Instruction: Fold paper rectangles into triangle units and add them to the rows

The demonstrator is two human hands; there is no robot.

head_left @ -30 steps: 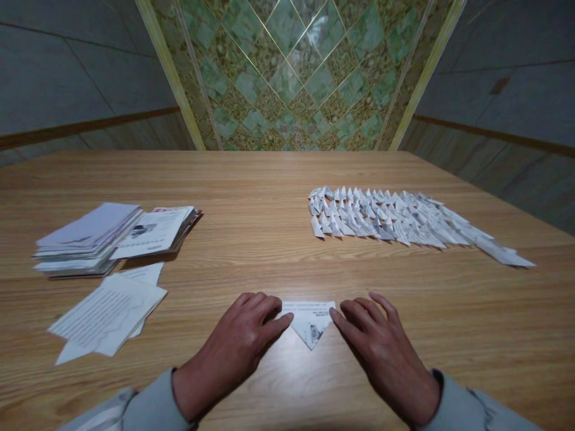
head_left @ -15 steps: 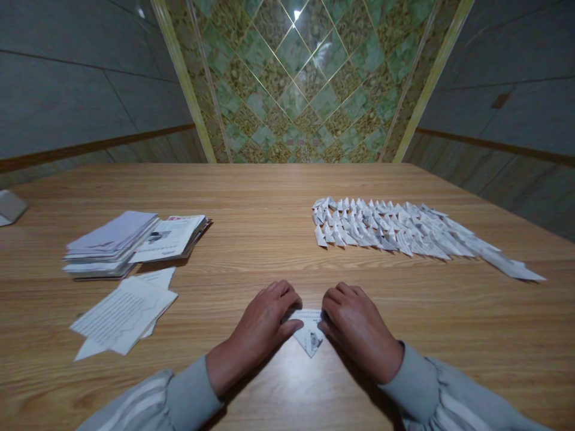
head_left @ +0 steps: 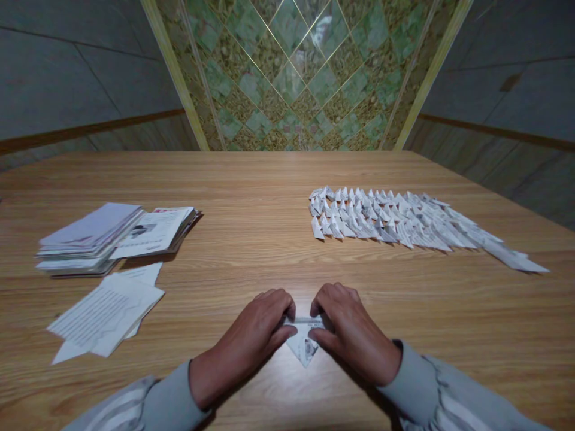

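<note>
Folded paper [head_left: 302, 342] sits on tabletop [head_left: 251, 245] between left hand [head_left: 256, 323] and right hand [head_left: 353, 329], neither clearly nearer, long edge running left-right, point toward the wearer, each grip pinching its own end of that edge, thumb on the near side.

**Folded paper [head_left: 302, 353] pinched at 2 corners**

The left hand [head_left: 256, 323] holds the folded paper's left corner, the right hand [head_left: 348, 329] its right; its tip points toward the wearer. Beyond the folded paper and to its right, 3 rows of small folded pieces [head_left: 381, 221] sit on the wooden table [head_left: 251, 191]. Left of it lie loose sheets [head_left: 103, 314]; farther beyond them, 2 adjoining paper stacks [head_left: 94, 224].
</note>
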